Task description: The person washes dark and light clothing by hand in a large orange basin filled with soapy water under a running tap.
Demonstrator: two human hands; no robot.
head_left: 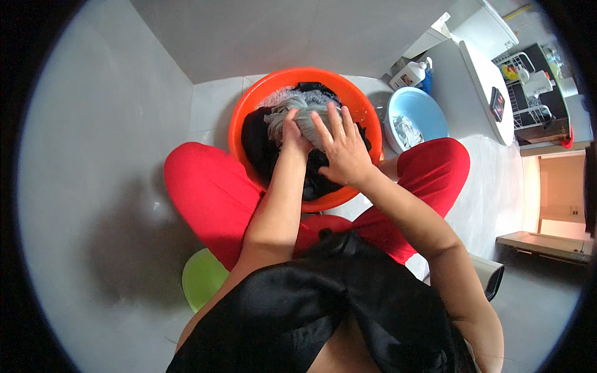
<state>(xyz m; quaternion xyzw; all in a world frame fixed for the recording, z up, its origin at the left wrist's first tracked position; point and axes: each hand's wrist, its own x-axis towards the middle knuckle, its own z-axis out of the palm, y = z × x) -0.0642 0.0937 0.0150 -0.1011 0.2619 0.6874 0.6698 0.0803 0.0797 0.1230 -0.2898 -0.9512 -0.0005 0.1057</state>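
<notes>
An orange basin point(249, 105) stands on the floor between my knees, filled with dark wet clothes and some suds. A grey cloth point(311, 115) lies bunched on top. My left hand point(292, 137) is closed on the left part of the grey cloth. My right hand point(342, 149) presses flat on the same cloth with its fingers spread, palm down. Both forearms reach in from below over my red trousers.
A light blue basin point(429, 112) with a pale cloth in it sits right of the orange one. A white detergent bottle point(410, 74) stands behind it. A green stool point(202, 276) shows under me. A white round table edge point(491, 93) and a dish rack lie at right.
</notes>
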